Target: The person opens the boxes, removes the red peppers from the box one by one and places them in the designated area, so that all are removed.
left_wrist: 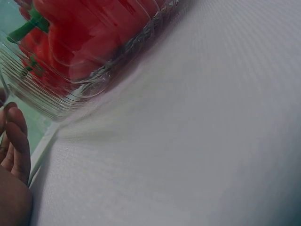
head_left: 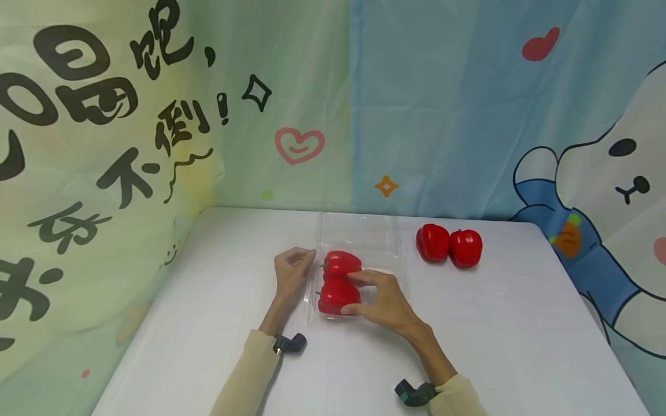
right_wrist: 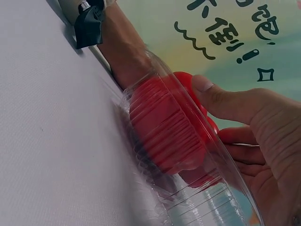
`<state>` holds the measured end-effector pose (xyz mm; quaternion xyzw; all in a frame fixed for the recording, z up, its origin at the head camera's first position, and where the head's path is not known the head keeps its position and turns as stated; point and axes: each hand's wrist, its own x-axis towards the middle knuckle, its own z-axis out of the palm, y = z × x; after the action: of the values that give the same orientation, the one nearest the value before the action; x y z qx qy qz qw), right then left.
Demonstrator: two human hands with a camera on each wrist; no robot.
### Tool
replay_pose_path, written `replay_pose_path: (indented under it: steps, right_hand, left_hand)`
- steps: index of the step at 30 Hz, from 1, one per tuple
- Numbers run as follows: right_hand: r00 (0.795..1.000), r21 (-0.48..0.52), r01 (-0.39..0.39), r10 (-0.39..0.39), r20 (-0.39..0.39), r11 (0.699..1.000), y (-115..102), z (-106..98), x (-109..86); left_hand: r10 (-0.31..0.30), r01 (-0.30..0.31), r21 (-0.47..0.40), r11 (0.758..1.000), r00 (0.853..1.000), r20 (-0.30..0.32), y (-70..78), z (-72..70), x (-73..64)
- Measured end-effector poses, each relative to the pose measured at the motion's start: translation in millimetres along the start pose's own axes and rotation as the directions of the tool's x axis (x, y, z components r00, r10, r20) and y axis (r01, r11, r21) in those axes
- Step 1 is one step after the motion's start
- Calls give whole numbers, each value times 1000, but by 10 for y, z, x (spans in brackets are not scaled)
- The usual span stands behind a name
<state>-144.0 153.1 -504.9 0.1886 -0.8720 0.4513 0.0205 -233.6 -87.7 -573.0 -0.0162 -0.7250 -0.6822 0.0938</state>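
Observation:
Two red bell peppers lie one behind the other in a clear plastic clamshell box, their green stems toward the left; its lid is folded back. My right hand holds the nearer bell pepper, thumb on its near side and fingers at its far side, where it meets the farther bell pepper. At the box's left edge, my left hand pinches the rim between thumb and fingers. In the left wrist view, its curled fingers show beside the ribbed plastic wall. The right wrist view shows the right thumb against red skin.
Two more red bell peppers, a left one and a right one, stand side by side on the white table, right of the box. A printed curtain hangs behind the table's back edge.

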Motion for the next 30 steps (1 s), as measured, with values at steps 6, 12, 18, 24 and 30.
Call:
replay_pose_path:
  steps: [6,12,18,24,30]
  right_hand:
    - [999,-47,-24,25,24,999,-7,17,-2]
    - [997,-84,-65,68,39,994,-2,31,-1]
    - [995,-93,-73,78,55,993,-4,44,11]
    - [993,-94,-74,81,80,993,1,50,19]
    - [993,-104,-76,85,81,992,6,61,8]
  left_hand:
    - [-3,3,1,1000,1000,0,-5,-1,-1]
    - [-6,6,15,1000,1000,1,16,6,-8]
    - [4,-4,10,1000,1000,1,4,3,-3]
    - [-6,7,-19,1000,1000,11,-9,-5,-1]
    - [-19,20,-18,1000,1000,14,11,-5,-5]
